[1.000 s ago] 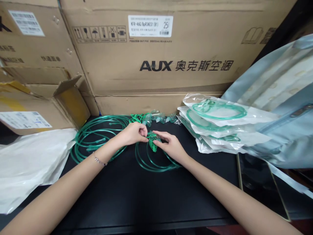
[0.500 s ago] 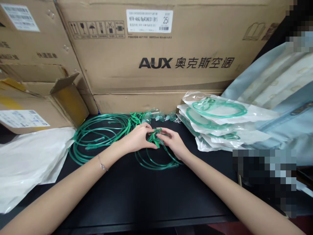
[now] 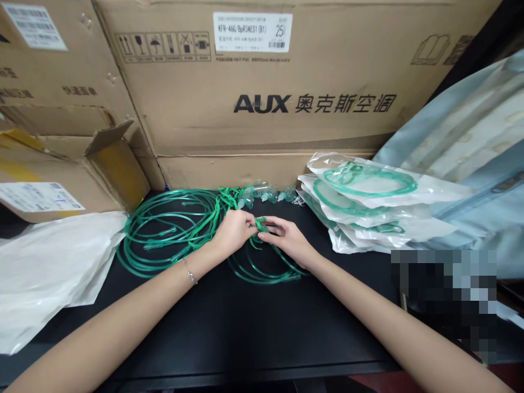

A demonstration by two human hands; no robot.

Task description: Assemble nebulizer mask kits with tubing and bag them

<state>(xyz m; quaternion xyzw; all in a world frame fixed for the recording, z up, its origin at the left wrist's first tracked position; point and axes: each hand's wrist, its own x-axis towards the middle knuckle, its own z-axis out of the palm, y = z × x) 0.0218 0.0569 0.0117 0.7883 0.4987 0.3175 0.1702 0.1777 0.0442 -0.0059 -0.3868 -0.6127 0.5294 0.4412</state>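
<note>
A small coil of green tubing [image 3: 262, 267] lies on the black table [image 3: 245, 327] in front of me. My left hand [image 3: 233, 232] and my right hand [image 3: 286, 237] meet above it, both pinching a green strap [image 3: 258, 224] at the coil's top. A larger loose coil of green tubing [image 3: 164, 229] lies to the left, touching my left wrist. A bracelet [image 3: 189, 273] sits on my left forearm.
Sealed clear bags with coiled green tubing [image 3: 364, 202] are stacked at the right. Small clear mask parts [image 3: 266, 192] lie by the big AUX cardboard box [image 3: 266, 93]. Empty white bags [image 3: 49, 267] lie at the left, below open cardboard boxes [image 3: 61, 164]. A pale blue sheet [image 3: 470, 164] is at the far right.
Both hands have shifted slightly and turned while working the green strap over the small coil. My left hand now covers more of the strap. The coils stay in place.
</note>
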